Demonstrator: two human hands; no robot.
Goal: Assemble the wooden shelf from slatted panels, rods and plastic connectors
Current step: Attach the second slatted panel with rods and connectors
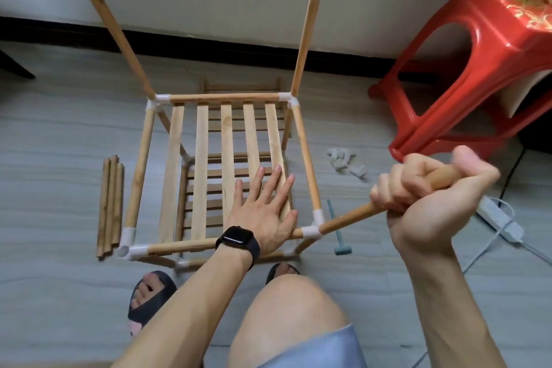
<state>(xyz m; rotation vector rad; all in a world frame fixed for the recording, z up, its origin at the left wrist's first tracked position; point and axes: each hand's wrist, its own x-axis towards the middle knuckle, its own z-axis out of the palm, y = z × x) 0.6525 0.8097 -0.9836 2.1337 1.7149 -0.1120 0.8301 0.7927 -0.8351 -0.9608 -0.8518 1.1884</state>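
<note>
The half-built wooden shelf (209, 140) stands on the floor, its top slatted panel framed by rods and white plastic connectors. Two upright rods rise from the far corners, one at the left (115, 30) and one at the right (306, 39). My left hand (263, 212), with a black watch on the wrist, presses flat on the slats near the front right corner. My right hand (430, 188) grips a wooden rod (349, 216) whose lower end sits in the front right connector (313, 228). The front left connector (127, 249) has an empty socket.
Spare rods (110, 205) lie in a bundle left of the shelf. A small green mallet (337, 230) and loose white connectors (346, 163) lie to the right. A red plastic stool (478, 54) stands at the back right, a power strip (498, 221) beside it. Another slatted panel (242, 86) lies behind.
</note>
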